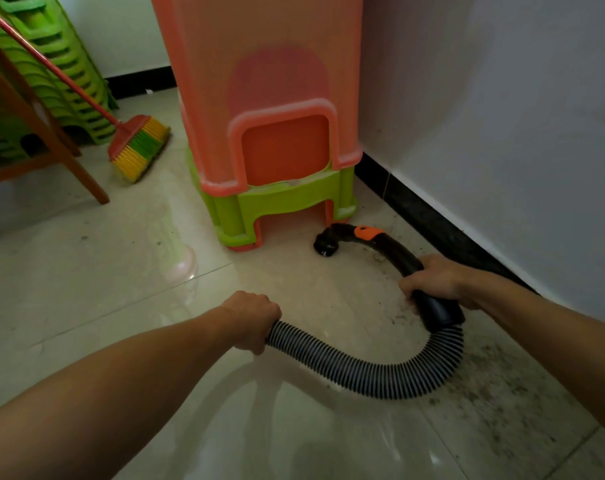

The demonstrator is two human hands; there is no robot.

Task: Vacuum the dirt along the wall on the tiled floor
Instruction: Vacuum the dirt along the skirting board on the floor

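One tiled floor point(86, 306) fills the view, with one white wall point(502, 116) and its black skirting point(432, 216) along the right. One stack of orange stools point(259, 64), too nested to count, holds one green stool point(277, 199) near its bottom. A second stack, all green point(51, 64), stands far left, with one broom point(138, 147) slanted before it. One ribbed hose point(363, 374) loops over the floor into one black tube point(398, 252), whose mouth rests on the tiles just beside the orange stack. The two hands are apart: the left hand point(256, 317) grips the hose and the right hand point(432, 282) grips the tube. Dirt point(502, 386) speckles the tiles along the skirting, near the hose.
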